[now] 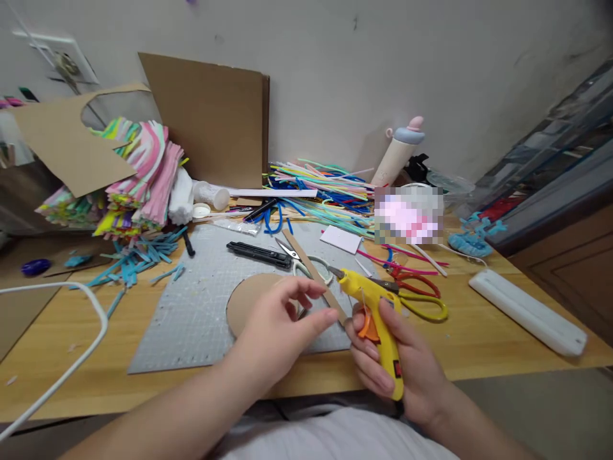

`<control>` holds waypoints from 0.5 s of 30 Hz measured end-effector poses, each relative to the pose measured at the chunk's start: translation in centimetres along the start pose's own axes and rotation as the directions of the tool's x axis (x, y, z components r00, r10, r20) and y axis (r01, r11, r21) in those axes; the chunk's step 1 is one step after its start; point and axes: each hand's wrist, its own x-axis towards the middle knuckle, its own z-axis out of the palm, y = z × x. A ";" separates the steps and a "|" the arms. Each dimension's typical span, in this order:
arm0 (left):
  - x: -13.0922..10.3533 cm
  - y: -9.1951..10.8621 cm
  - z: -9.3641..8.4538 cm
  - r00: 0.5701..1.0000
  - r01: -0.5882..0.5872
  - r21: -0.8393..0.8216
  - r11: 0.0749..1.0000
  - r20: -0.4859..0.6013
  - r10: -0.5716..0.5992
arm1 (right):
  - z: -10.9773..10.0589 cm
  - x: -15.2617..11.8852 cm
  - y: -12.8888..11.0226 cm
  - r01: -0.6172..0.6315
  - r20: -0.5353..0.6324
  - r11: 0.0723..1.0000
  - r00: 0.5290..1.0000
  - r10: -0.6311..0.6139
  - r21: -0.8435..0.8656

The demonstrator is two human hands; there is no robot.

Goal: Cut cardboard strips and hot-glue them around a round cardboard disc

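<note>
My right hand (407, 358) is wrapped round the handle of a yellow hot glue gun (357, 284), fingers by its orange trigger, nozzle pointing up and left. My left hand (280, 316) hovers over the mat with thumb and fingers apart. Between the hands runs a narrow cardboard strip (306, 259), its lower end close to my right fingers; I cannot tell whether they touch it. Partly under my left hand is a round cardboard disc (242, 303). Scissors with pale handles (290, 250) lie beneath the strip, beside a black utility knife (258, 254).
A grey cutting mat (177, 326) covers the table's middle. Scissors with red and yellow handles (426, 306) lie right of the glue gun. Pipe cleaners (325, 191), a leaning cardboard sheet (205, 121) and a bottle (395, 156) line the wall. A white cable (96, 306) loops at left.
</note>
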 end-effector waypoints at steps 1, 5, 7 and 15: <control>0.7 0.4 0.6 0.997 0.072 -0.057 0.996 0.038 -0.070 | 0.0 -0.1 0.1 -0.002 0.002 1.000 1.000 0.002 -0.006; 2.6 1.0 2.7 0.988 0.118 -0.133 0.984 0.111 -0.104 | -0.4 -0.7 0.3 0.001 0.006 1.000 1.000 -0.001 0.009; 3.1 1.1 3.4 0.986 0.109 -0.103 0.989 0.134 -0.095 | -0.9 -1.0 0.1 0.025 0.007 0.999 1.000 -0.025 0.030; 7.3 2.3 5.1 0.985 -0.029 0.292 0.956 0.169 -0.022 | -4.7 -4.1 -3.9 0.401 -0.118 0.868 0.916 -0.383 0.292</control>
